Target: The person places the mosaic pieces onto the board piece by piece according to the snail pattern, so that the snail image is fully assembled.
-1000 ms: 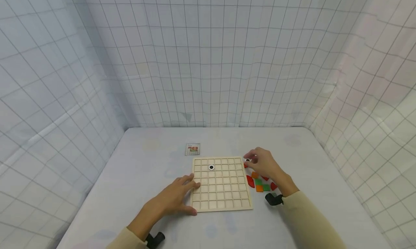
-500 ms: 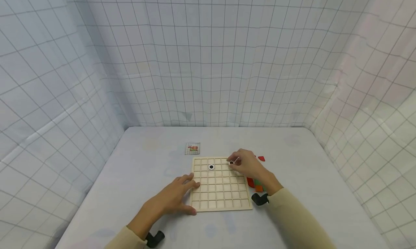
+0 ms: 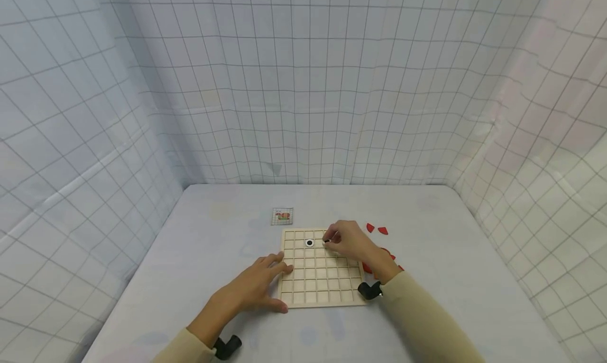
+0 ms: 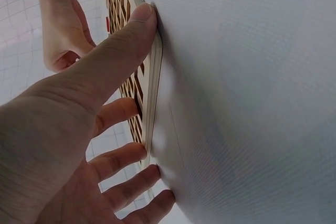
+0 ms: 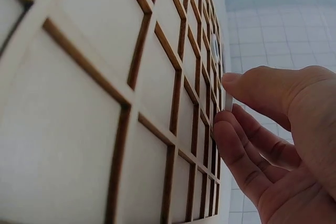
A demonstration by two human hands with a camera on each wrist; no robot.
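A wooden grid board (image 3: 315, 286) lies flat on the table, with one round-looking white piece bearing a black dot (image 3: 310, 243) in a cell of an upper row. Over that row, my right hand (image 3: 351, 242) pinches a similar white piece (image 3: 326, 241) between thumb and fingertips. The right wrist view shows the held piece (image 5: 228, 102) edge-on, close to the grid. My left hand (image 3: 256, 284) rests along the board's left edge with spread fingers. Its thumb (image 4: 126, 40) lies against the board's rim in the left wrist view.
Behind the board lies a small card (image 3: 282, 216) with a gridded colour picture. Two red pieces (image 3: 383, 230) lie beyond the board's right corner. More red pieces (image 3: 367, 268) are partly hidden under the right forearm. Grid-patterned white curtains (image 3: 322, 115) surround the table.
My right hand has carried a white piece with a black dot leftward from the loose pieces onto the board's upper rows. The left hand stays at the board's edge.
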